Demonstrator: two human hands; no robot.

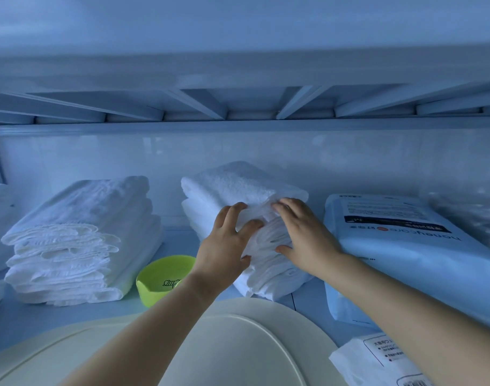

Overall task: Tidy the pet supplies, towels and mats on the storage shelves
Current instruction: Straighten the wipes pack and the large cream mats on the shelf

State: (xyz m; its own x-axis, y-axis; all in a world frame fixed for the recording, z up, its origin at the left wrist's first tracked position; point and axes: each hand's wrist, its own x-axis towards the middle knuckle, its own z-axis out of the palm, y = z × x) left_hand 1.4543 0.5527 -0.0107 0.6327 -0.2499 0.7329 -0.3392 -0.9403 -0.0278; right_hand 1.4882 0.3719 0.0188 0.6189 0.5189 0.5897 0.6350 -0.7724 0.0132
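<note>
A stack of folded white towels point(238, 185) sits in the middle of the shelf. My left hand point(224, 246) holds its near left side, fingers on top and thumb curled under a fold. On the near right side lies my right hand point(302, 235), fingers spread flat over the towels. A second pile of folded white cloths point(79, 238) stands at the left. A lime-green pet bowl point(160, 280) sits between the two piles, partly behind my left wrist.
A large blue pack of pet pads point(399, 252) lies to the right, against my right forearm. A white packet point(377, 360) is at the lower right. A cream round lid or tub point(238, 344) fills the foreground. The upper shelf's underside point(238, 107) hangs low overhead.
</note>
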